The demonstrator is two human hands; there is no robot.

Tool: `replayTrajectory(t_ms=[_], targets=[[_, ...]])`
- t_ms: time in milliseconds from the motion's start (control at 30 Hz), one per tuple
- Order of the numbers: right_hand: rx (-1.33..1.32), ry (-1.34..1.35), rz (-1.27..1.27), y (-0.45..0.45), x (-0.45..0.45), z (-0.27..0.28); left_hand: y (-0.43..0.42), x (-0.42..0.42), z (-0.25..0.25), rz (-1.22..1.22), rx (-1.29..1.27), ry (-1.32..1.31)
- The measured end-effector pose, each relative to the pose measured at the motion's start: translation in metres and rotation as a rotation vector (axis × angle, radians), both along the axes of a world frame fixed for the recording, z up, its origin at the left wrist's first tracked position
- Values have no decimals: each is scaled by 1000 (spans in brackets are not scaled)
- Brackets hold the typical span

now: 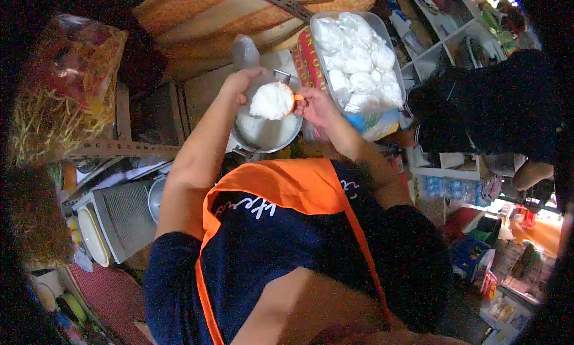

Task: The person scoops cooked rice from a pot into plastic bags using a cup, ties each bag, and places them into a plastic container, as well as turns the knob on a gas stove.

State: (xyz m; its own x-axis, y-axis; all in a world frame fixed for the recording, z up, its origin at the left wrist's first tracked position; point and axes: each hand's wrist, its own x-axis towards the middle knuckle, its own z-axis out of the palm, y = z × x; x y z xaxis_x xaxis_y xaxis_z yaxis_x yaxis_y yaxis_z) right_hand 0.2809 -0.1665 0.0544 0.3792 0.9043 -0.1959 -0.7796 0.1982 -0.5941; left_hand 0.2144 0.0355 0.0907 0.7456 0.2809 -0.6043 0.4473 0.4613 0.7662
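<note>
My right hand (317,106) grips the orange handle of a scoop (298,97). White powder (272,100) is heaped in the scoop, which is over a metal pot (267,146) that holds more of the white powder. At the pot's upper left, my left hand (241,85) is closed on a clear plastic bag (245,52), beside the scoop. A clear plastic tub (397,82) full of tied white bags (359,58) stands right of the pot, close to my right hand.
Another person in dark clothes (484,106) is at the right, near white shelves (439,58). Straw-like material (78,121) fills a bag at the left. A striped cloth (209,22) hangs behind the pot. A grey ridged container (122,216) is at lower left.
</note>
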Motion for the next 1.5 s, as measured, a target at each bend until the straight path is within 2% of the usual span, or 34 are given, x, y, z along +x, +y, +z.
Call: replayTrajectory(t_ms=[67,100,167,233,267,333,367,433,467,500,533,567,600,667,700,767,867,933,967,1033,1067,1133,1233,1267,1300,1333,1367,1400,1467,1500], targets=[[-42,-52,-13,1,2,-6,-28,-12,53,-55,2,39],[-80,-94,-29,4,0,-9,-34,-18,64,-113,8,88],[-156,-135,-93,14,-7,3,-19,-14,24,-94,-10,-8],[-294,-463,-132,24,-10,7,-13,-14,-14,-73,-24,-107],[-291,-467,-130,32,-13,6,-12,-14,-26,42,-67,-137],[-470,-1674,-198,46,-25,12,-18,-20,-19,204,-167,-213],[-467,-1677,-195,51,-24,16,-18,-22,-15,208,-168,-215],[-515,-2228,225,63,-28,54,-20,-30,3,302,-189,-190],[-511,-2232,231,72,-26,51,-11,-28,-13,307,-192,-192],[-675,-2137,305,83,-21,47,4,-21,-44,292,-252,-222],[-832,-2033,377,92,-18,48,7,-22,-43,277,-311,-252],[-831,-2037,381,98,-15,48,4,-23,-45,281,-314,-254],[-871,-2007,370,102,-15,54,-12,-31,-14,331,-267,-186],[-910,-1982,362,110,-16,58,-14,-34,-9,383,-224,-120],[-911,-2033,421,112,-18,56,-3,-28,-33,365,-226,-155],[-911,-2076,481,113,-25,55,4,-30,-47,345,-227,-185],[-963,-2046,483,113,-32,70,0,-32,-31,381,-268,-241],[-919,-2022,272,114,-33,76,-5,-34,-17,455,-297,-160],[-917,-2025,271,116,-30,81,-7,-36,-10,457,-297,-163],[-857,-1965,213,119,-19,85,-8,-42,-4,279,-228,-149],[-854,-1960,216,114,-14,85,-4,-42,-16,281,-227,-143],[-737,-1718,-109,99,5,82,12,-39,-41,216,-152,-95],[-828,-1673,-174,75,26,41,18,-52,-38,226,-103,-19],[-852,-1692,-26,69,25,21,22,-56,-39,231,-98,-14],[-875,-1702,122,63,18,-2,27,-62,-41,240,26,-38],[-818,-1664,179,58,9,-31,30,-65,-42,244,152,-61],[-762,-1627,232,56,2,-55,29,-66,-34,240,159,-54],[-759,-1618,225,62,-5,-71,28,-67,-18,244,122,-67],[-560,-1752,-168,82,-24,-90,29,-65,-9,233,91,-74],[-570,-1739,-184,88,-30,-80,35,-66,-11,231,145,-171]])
